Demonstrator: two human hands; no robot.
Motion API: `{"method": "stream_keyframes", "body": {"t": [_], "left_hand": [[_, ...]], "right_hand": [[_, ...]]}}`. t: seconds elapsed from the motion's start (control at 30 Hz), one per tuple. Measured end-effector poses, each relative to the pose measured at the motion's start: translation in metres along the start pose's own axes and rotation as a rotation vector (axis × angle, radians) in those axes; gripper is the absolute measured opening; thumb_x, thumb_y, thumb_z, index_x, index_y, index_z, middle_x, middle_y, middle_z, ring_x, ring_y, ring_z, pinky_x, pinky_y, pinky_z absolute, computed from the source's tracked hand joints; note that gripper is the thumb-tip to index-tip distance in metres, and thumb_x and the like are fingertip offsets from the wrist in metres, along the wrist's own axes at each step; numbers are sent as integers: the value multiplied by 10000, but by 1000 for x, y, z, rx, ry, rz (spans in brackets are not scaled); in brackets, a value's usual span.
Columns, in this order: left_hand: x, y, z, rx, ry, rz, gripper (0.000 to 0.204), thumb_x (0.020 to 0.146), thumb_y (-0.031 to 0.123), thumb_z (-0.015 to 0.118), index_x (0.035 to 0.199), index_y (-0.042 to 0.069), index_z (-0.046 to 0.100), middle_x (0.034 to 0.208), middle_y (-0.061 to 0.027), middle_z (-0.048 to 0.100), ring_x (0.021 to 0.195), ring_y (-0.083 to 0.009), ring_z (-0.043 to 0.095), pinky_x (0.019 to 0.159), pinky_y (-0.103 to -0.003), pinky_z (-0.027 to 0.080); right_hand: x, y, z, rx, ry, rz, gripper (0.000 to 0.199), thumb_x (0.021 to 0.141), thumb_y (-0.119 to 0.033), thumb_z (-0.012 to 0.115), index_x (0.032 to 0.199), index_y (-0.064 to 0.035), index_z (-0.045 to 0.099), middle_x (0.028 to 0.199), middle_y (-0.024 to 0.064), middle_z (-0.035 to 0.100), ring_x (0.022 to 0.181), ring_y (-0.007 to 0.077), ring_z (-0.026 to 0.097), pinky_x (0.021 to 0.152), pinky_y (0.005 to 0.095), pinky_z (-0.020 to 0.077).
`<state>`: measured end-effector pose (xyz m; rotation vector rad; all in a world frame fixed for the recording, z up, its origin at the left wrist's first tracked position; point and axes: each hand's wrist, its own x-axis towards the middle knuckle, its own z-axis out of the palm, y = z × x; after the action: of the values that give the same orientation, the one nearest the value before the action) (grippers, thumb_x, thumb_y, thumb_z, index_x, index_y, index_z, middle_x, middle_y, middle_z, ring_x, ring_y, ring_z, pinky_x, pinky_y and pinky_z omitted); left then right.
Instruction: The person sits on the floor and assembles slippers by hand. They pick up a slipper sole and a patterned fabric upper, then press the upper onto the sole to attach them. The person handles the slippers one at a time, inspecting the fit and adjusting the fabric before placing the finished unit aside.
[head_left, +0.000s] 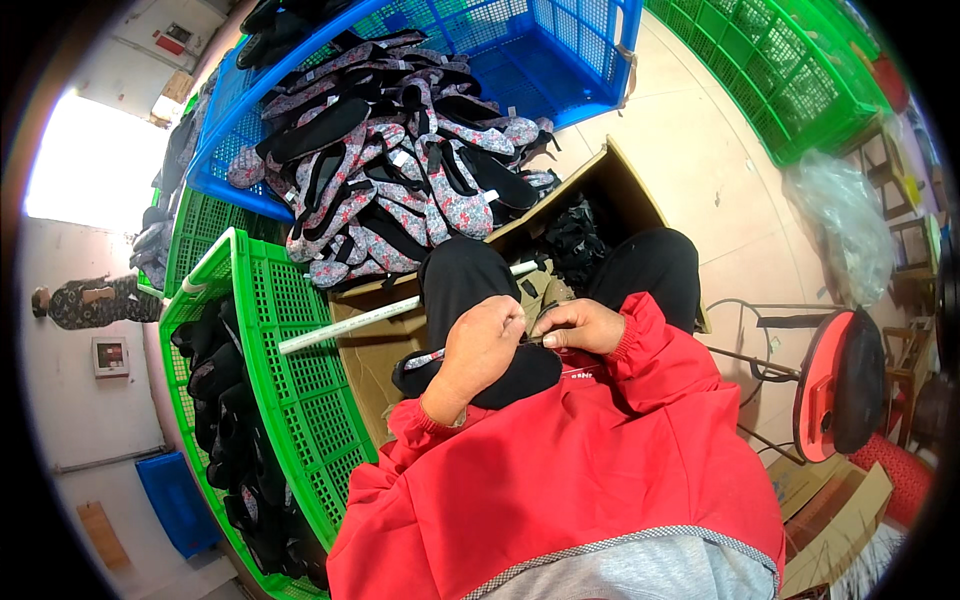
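A black slipper with a floral-patterned edge [425, 359] lies across my lap, partly covered by my left hand [480, 345]. The fingers of that hand are curled into a pinch, and whatever they grip is too small to make out. My right hand [582, 326] is close beside it, thumb and fingers pressed together at the slipper's black fabric [530, 375]; what it pinches is hidden. Just beyond my fingers, between my knees, sits a crumpled khaki piece [540, 289]. A white pipe [350, 325] runs past my left knee toward it.
An open cardboard box [625, 180] with black scraps [577, 240] stands before my knees. Floral slippers [375, 190] heap out of a blue crate [575, 60]. At left, a green crate [300, 390] holds black slippers [240, 430]. A red-and-black round stool [825, 385] is at right.
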<state>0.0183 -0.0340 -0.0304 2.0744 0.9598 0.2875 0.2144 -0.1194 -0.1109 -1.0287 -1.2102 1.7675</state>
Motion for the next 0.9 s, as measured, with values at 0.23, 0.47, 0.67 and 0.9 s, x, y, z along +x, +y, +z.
{"method": "stream_keyframes", "body": {"t": [0.23, 0.47, 0.67, 0.9], "left_hand": [[1, -5, 2, 20, 17, 44, 133, 868, 145, 620, 848, 14, 621, 745, -122, 594, 686, -261, 590, 633, -364, 455], [2, -5, 2, 6, 15, -10, 139, 874, 147, 620, 852, 9, 625, 741, -117, 604, 665, -238, 596, 620, -356, 459], [11, -18, 8, -5, 42, -41, 160, 887, 160, 628, 853, 4, 628, 725, -102, 622, 634, -197, 643, 592, -335, 473], [60, 3, 4, 235, 91, 56, 157, 863, 172, 580, 896, 42, 662, 821, -160, 667, 823, -352, 647, 709, -435, 495]], "right_hand": [[0, 2, 0, -29, 17, -25, 207, 921, -173, 684, 1064, -24, 685, 1001, 51, 649, 920, 125, 598, 835, 277, 477], [-1, 6, 3, 175, 41, 8, 248, 897, -163, 713, 1099, -32, 652, 937, 0, 621, 831, 75, 552, 751, 244, 466], [-6, 13, 17, 89, 10, 50, 499, 769, -276, 846, 1140, -54, 597, 881, -39, 573, 771, 48, 494, 678, 213, 414], [-1, 48, 17, 223, 55, 36, 462, 780, -196, 835, 1132, -29, 588, 896, -47, 561, 786, 39, 488, 711, 196, 415]]}}
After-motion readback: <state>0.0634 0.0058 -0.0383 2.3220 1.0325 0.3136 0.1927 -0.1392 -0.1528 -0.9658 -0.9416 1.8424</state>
